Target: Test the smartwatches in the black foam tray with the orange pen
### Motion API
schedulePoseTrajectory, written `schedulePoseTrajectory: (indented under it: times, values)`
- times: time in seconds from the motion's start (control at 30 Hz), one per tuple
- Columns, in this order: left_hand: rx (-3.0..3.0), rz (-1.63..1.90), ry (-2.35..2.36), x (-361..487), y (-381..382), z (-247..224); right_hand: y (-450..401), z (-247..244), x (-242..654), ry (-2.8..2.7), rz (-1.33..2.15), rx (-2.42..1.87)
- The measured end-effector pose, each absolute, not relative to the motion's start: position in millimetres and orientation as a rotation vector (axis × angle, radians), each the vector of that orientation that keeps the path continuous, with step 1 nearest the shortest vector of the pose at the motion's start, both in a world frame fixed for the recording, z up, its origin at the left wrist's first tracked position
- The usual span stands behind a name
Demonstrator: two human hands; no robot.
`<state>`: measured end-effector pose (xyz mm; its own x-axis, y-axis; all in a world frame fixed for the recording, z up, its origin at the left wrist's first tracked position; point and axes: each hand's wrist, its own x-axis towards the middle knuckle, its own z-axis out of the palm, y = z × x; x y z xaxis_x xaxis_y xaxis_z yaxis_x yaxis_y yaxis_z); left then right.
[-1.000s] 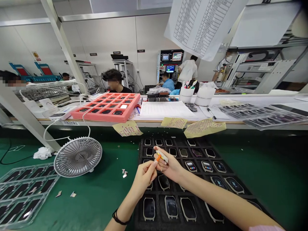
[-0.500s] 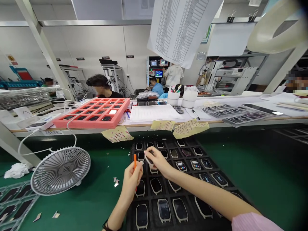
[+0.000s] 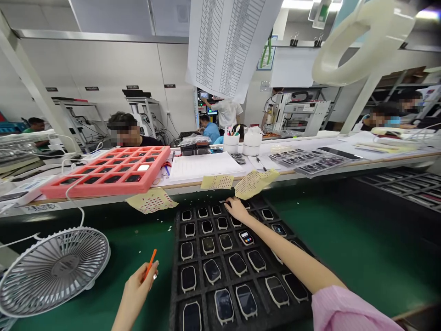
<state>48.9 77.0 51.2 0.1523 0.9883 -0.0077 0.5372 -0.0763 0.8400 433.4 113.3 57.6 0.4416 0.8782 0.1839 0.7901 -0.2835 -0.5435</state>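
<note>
Orange stick [image 3: 150, 263], one only, sits in left hand [image 3: 135, 287].

I look from the wearer's head, forward and down: black tray [image 3: 206, 296] near, lower centre; wall [image 3: 117, 64] far, upper left.

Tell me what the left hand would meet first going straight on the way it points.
Probably the left edge of the black tray, near its far corner: the left hand points forward and slightly right over the green table. The hand's height is unclear, so it might pass above.
</note>
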Motion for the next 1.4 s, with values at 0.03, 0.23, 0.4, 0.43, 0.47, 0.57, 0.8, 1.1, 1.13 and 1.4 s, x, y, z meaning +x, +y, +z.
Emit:
schedulePoseTrajectory:
  times: [0.03, 0.23, 0.4, 0.43, 0.47, 0.57, 0.8, 1.1, 1.13, 1.4]
  values:
    - [1.757, 0.755, 1.503, 44.6, 78.5, 47.0, 110.5, 58.6, 438.1, -1.393, 0.175, -2.152]
    - [1.869, 0.557, 1.632, 29.0, 84.3, 30.4, 91.6, 61.1, 470.1, -1.234, 0.157, -2.293]
    - [1.886, 0.492, 1.642, 30.1, 85.2, 27.8, 95.9, 64.7, 484.3, -1.139, 0.445, -2.159]
    - [1.88, 0.484, 1.651, 29.6, 84.6, 28.0, 96.0, 67.1, 487.1, -1.112, 0.511, -2.104]
    - [1.864, 0.484, 1.669, 29.2, 83.7, 28.8, 94.6, 69.6, 489.5, -1.081, 0.574, -2.043]
    - [1.803, 0.535, 1.667, 32.0, 77.6, 35.8, 80.6, 76.4, 488.0, -0.984, 0.775, -1.833]
    - [1.699, 0.717, 1.087, 98.0, 38.0, 83.3, 22.0, 88.0, 398.2, -0.896, 1.285, -1.247]
    - [1.446, 0.608, 0.691, 159.0, -5.4, 120.7, -17.9, 126.7, 307.9, -0.761, 1.526, -0.765]
    - [1.433, 0.637, 0.692, 160.1, -6.0, 120.5, -19.2, 127.5, 306.7, -0.755, 1.527, -0.749]
    - [1.496, 0.655, 0.728, 161.4, -5.9, 122.3, -25.4, 129.6, 309.8, -0.819, 1.428, -0.778]
